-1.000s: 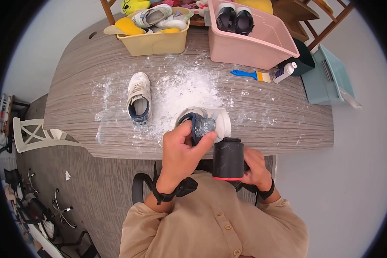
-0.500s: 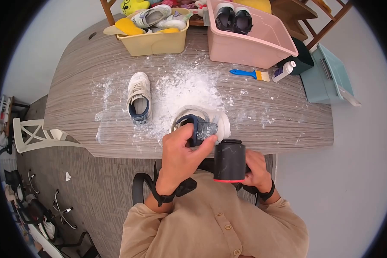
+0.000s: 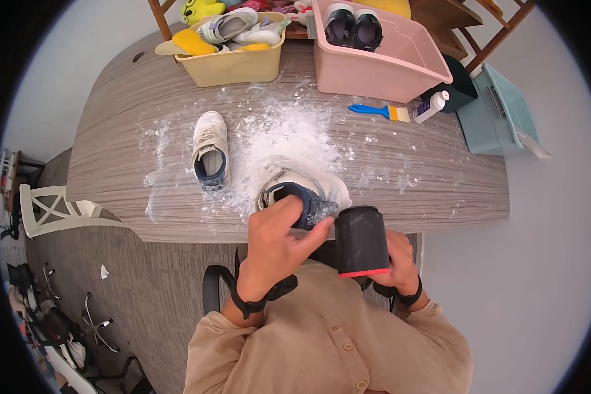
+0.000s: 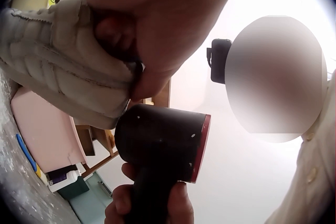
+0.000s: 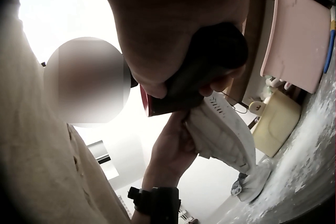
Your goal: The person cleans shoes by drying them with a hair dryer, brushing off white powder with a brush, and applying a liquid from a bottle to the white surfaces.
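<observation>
White powder [image 3: 294, 131] streaks the tabletop [image 3: 473, 190] in the head view; the left hand [image 3: 274, 244] pinches a white shoe [image 3: 314, 184] by its heel, the right hand [image 3: 402, 259] grips a black device [image 3: 361, 243]. Left wrist: the device's rounded end sits close to that shoe. Right wrist: shoe up off the tabletop, second shoe [image 5: 255, 183] resting beyond.

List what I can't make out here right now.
- Inside of held shoe, head view: partly covered by left hand.
- Its far end, left wrist view: cut off by left edge.
- Handle of black tool, head view: mostly hidden by its body and right hand.
- Print on bottle, head view: too small.
</observation>
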Motion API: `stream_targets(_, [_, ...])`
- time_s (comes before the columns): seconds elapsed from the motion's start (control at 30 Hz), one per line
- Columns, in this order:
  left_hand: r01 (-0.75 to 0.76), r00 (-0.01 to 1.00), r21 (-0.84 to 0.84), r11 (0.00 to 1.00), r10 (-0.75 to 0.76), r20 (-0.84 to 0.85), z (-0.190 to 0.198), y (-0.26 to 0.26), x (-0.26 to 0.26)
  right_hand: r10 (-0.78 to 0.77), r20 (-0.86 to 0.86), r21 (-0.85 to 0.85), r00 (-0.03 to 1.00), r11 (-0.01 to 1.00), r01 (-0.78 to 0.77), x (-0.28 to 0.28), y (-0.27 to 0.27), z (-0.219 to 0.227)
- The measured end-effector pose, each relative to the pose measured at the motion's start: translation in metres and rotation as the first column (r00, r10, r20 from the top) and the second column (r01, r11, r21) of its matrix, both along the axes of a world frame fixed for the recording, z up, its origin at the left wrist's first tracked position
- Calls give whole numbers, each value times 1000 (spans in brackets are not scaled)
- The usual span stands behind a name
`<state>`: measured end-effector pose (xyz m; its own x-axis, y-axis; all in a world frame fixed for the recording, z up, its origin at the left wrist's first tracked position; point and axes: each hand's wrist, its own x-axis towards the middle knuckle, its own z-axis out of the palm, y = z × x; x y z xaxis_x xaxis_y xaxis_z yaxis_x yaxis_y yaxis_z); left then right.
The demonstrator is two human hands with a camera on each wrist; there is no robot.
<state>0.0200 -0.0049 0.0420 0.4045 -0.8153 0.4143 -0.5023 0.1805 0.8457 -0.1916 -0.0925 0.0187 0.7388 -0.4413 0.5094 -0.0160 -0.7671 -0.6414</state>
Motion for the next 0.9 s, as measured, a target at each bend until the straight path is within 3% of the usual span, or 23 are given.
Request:
stream_targets(0.27, [-96,993,-55,994,92,-71,0,-1,-3,14,12,92,1000,996,-15,4,2,-2])
stream_targets(0.67, [16,992,-134,991,1,127,5,-2,7,57,-16,116,998,992,-54,0,1,-6])
stream_targets(0.9, [30,991,-139,990,-11,135,4,-2,8,24,-16,59,1000,998,-23,2,3,-6])
